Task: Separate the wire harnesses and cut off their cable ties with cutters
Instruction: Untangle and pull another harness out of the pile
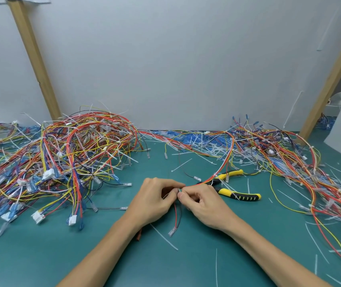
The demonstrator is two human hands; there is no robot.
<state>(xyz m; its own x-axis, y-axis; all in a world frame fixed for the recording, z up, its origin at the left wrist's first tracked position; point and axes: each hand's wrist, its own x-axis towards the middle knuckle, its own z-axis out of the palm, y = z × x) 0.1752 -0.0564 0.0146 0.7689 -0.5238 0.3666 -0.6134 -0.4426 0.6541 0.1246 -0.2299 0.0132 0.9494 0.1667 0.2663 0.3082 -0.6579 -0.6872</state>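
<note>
Cutters [234,188] on table [61,255], right of hands, between harness piles [61,154].

We see bright, even light and faint shadows; wide-angle distortion tilts the wooden posts [37,65]; wire harnesses [296,160] blur toward the edges.

Cutters [239,196] yellow-black handles; table [61,255] teal; wall [175,59] pale grey.

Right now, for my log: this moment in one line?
left hand: pinches wire harness | right hand: pinches it | cutters: not held
</note>
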